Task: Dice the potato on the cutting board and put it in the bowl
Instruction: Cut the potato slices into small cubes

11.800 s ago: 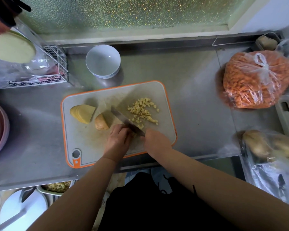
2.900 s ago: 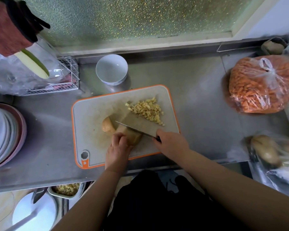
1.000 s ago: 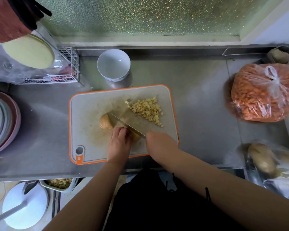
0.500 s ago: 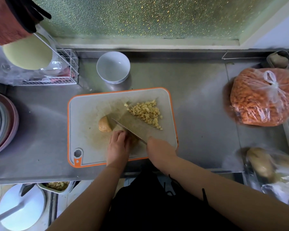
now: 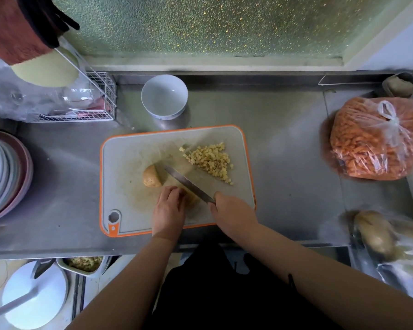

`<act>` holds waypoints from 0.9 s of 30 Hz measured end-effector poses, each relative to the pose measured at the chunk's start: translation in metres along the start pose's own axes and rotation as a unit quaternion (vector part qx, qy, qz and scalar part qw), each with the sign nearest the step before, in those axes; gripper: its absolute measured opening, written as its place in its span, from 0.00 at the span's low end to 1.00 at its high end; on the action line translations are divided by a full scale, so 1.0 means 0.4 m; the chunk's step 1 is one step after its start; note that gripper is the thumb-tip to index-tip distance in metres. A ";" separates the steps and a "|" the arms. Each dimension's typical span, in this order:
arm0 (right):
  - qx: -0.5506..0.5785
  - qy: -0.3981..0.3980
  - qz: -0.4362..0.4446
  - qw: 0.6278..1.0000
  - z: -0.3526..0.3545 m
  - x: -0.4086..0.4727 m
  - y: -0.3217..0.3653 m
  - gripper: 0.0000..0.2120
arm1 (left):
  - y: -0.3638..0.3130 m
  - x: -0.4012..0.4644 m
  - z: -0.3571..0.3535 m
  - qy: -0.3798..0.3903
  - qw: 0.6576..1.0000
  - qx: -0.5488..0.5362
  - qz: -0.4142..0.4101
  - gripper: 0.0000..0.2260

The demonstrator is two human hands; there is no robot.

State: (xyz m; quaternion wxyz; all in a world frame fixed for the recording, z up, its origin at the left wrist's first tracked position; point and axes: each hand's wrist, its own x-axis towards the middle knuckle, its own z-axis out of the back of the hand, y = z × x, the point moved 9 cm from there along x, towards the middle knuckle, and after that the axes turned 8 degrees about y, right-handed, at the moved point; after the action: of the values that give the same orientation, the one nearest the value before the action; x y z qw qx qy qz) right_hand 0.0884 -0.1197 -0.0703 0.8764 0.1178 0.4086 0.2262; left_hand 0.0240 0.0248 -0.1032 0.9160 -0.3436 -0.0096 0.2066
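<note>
- A stack of round plates point(image 5: 3, 177), smooth and glazed, sits at the 9 o'clock edge of the brushed steel counter point(image 5: 58, 186), with a white wire rack point(image 5: 91, 103) under crinkled clear plastic at about 10 o'clock.
- The cutting board point(image 5: 129, 163), a pale matte slab with an orange rim and a hanging hole at its near left corner, lies at the centre; it looks scuffed and wet-stained.
- A rounded potato end point(image 5: 151, 176), skin tan and dull, rests on the board just left of the blade, apart from the piece being cut.
- The left hand point(image 5: 168, 209) is curled over the potato piece point(image 5: 191, 197) and presses it to the board; judged from here, tucked fingertips and knuckles toward the blade suit this cut best.
- An empty white bowl point(image 5: 164, 96), glossy and deep, stands at 12 o'clock just beyond the board, well placed for scraping the dice in later.
- The knife point(image 5: 188, 184), a narrow steel blade, slants from 10 to 4 o'clock across the piece; even, closely spaced strokes with the tip kept low should give cubes to match the pile.
- The right hand point(image 5: 231, 213) is wrapped round the knife handle, which it hides.
- Diced potato point(image 5: 210, 160), small pale-yellow cubes, lies heaped at the board's 1 o'clock corner, not yet in the bowl.
- A knotted clear bag of orange strips point(image 5: 377, 139) sits at 3 o'clock; bagged whole potatoes point(image 5: 377, 234) lie at 4 o'clock.
</note>
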 end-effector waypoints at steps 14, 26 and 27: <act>-0.076 0.059 -0.024 0.995 0.015 -0.022 0.065 0.10 | 0.012 -0.001 -0.014 0.013 1.000 0.001 0.027 0.09; -0.066 0.037 -0.037 0.996 -0.046 0.016 0.019 0.09 | 0.003 -0.005 -0.006 0.001 1.000 -0.014 0.012 0.16; -0.064 0.027 -0.035 0.997 -0.058 0.020 0.014 0.09 | 0.003 -0.008 -0.005 -0.002 1.000 -0.014 0.010 0.15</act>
State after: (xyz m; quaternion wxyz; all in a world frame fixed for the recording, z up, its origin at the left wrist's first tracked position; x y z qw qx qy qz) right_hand 0.0735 -0.1105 -0.0884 0.8781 0.0414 0.4206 0.2243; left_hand 0.0210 0.0232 -0.1052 0.9090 -0.3560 -0.0107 0.2162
